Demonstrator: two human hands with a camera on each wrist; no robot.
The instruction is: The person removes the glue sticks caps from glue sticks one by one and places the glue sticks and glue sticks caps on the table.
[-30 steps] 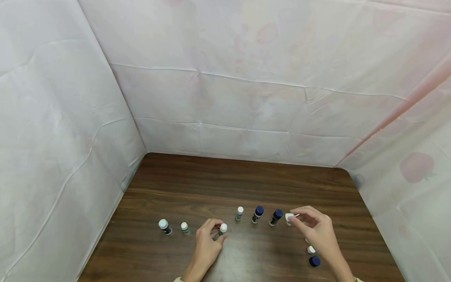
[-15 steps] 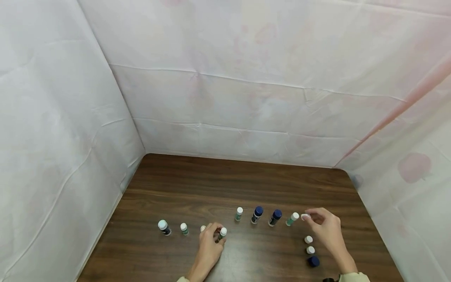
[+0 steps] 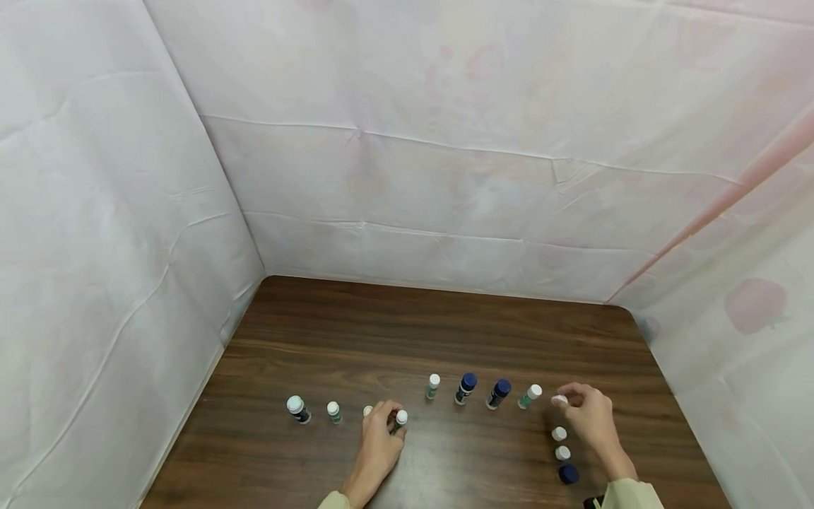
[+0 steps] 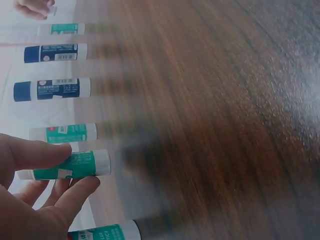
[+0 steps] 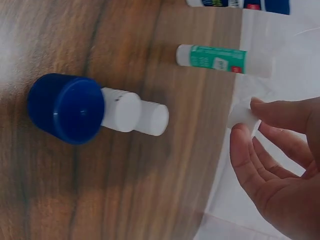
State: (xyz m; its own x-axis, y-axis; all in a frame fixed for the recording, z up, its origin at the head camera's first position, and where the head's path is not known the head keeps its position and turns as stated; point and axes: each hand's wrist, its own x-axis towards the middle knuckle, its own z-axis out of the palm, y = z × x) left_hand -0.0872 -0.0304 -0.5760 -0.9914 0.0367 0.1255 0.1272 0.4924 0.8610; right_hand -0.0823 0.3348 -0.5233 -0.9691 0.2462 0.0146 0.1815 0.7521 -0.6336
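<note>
My left hand (image 3: 379,438) pinches a small green glue stick (image 4: 75,167) between thumb and fingers, its white top up in the head view. Whether its base touches the table is unclear. Another glue stick (image 3: 367,410) stands partly hidden behind that hand. Over at the right, my right hand (image 3: 591,417) pinches a small white cap (image 5: 242,116) between thumb and fingertips, beside a standing green glue stick (image 3: 529,396). In front of the right hand, two white caps (image 3: 559,434) and a dark blue cap (image 3: 569,474) form a line on the table.
Two glue sticks with dark blue caps (image 3: 466,389) and a green one (image 3: 432,387) stand along the middle of the wooden table (image 3: 407,325). Farther left are a blue-labelled one (image 3: 298,409) and a green one (image 3: 333,412). White sheeting (image 3: 394,177) encloses the sides and back.
My right hand has moved right, away from the rightmost green glue stick, carrying the white cap, then slightly nearer the line of caps. The left hand has stayed almost in place.
</note>
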